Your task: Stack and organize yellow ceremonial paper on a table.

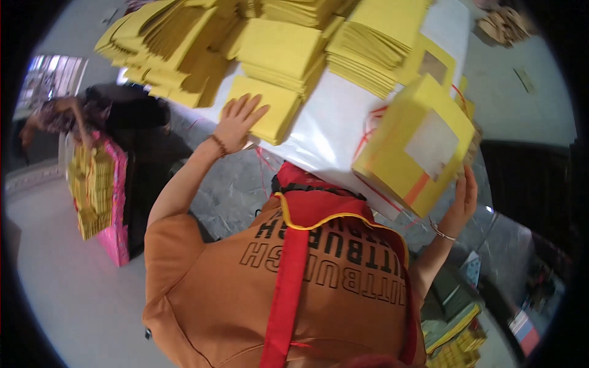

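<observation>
My left hand (236, 126) lies with fingers spread on a low stack of folded yellow paper pieces (275, 113) at the table's near edge. At the right, my right hand (464, 199) grips the near right side of a thick yellow paper bundle (392, 144). Its top shows a pale window-like panel and an orange mark. The bundle sits tilted at the table edge, and my right thumb is hidden. Red string (367, 132) shows at its left side.
More yellow paper stacks (374, 46) cover the far side of the white-covered table (331, 116). On the left, a person's arm (80, 116) reaches to yellow stacks (92, 184) beside a pink-wrapped edge (116, 202). Further yellow bundles (457, 349) lie low at the right. Crumpled brown paper (504, 26) lies far right.
</observation>
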Motion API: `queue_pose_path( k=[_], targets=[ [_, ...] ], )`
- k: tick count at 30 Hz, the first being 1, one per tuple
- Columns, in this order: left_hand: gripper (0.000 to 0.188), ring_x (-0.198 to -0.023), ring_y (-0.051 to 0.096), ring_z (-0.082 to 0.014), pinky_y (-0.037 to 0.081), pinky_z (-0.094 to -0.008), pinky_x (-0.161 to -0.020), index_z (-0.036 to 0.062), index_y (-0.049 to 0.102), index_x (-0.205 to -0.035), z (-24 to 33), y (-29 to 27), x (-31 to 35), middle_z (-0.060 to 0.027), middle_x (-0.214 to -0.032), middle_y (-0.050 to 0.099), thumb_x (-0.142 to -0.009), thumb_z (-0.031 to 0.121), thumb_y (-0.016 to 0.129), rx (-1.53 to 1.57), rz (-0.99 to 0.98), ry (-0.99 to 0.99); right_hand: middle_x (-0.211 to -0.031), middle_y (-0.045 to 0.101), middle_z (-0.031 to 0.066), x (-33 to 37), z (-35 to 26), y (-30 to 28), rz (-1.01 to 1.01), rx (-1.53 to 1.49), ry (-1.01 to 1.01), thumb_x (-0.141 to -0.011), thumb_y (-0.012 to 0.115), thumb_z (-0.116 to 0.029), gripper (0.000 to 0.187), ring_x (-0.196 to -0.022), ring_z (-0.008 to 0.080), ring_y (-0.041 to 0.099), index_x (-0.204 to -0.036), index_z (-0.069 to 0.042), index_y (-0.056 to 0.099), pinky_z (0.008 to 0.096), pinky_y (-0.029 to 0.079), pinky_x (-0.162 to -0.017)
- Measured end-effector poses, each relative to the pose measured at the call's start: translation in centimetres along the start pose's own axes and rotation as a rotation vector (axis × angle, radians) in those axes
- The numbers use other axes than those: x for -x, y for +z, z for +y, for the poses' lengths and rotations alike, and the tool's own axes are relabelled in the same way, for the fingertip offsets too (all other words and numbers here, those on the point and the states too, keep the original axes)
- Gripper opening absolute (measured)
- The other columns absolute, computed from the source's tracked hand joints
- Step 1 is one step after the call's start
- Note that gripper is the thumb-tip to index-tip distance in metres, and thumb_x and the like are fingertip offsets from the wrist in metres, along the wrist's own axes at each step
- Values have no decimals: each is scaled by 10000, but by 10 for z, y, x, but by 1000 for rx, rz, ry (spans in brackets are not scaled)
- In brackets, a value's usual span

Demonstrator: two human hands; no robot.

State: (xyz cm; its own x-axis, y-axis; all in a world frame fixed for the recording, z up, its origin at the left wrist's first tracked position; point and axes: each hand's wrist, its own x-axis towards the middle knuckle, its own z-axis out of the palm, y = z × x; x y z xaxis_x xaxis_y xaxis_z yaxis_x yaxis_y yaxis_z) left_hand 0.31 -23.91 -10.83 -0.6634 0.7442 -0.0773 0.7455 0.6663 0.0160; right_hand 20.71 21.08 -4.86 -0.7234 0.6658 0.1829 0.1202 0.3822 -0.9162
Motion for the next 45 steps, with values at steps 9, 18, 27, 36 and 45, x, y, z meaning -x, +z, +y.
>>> queue_pose_path(
  k=[9, 18, 27, 36, 45],
  targets=[
    [623, -1321, 246, -314, 135, -480, -1063, 132, 372, -1362, -16, -44, -8, -127, -1428, 296, -850, 475, 464, 161, -124, -15, -924, 601, 58, 26, -191, 54, -950, -731, -947, -841, 566, -161, 116, -717, 159, 542, -895, -89, 640, 298, 387, -555],
    [450, -1242, 371, -291, 220, -471, -1017, 97, 532, -1218, 35, -90, -37, -113, -1304, 457, -844, 347, 538, 45, 168, 128, -609, 561, 4, -19, -221, 21, -796, -529, -1173, -754, 641, -119, 139, -514, 125, 472, -829, -11, 685, 262, 342, -496],
    [332, -1074, 504, -268, 359, -430, -895, 56, 595, -1078, 95, -94, -77, -106, -1088, 581, -756, 133, 628, 217, 287, 411, -771, 602, 32, 3, -200, 28, -783, -431, -1269, -766, 642, -166, 142, -634, 157, 532, -878, -83, 668, 305, 373, -536],
    [301, -909, 566, -244, 414, -353, -798, 45, 610, -1065, 151, -90, -105, -98, -996, 610, -766, 82, 611, 571, 255, 563, -978, 617, 37, -44, -58, 20, -346, 551, -640, -725, 651, -168, 277, -951, 234, 577, -997, -116, 630, 368, 405, -777],
    [464, -1003, 484, -257, 375, -364, -825, 116, 587, -1110, 186, -85, -122, -62, -1085, 532, -685, 276, 678, 412, 245, 698, -1244, 524, 56, -21, 0, 28, -370, 279, -408, -766, 655, -137, 247, -1231, 277, 408, -1012, -129, 659, 386, 333, -994]
  ],
)
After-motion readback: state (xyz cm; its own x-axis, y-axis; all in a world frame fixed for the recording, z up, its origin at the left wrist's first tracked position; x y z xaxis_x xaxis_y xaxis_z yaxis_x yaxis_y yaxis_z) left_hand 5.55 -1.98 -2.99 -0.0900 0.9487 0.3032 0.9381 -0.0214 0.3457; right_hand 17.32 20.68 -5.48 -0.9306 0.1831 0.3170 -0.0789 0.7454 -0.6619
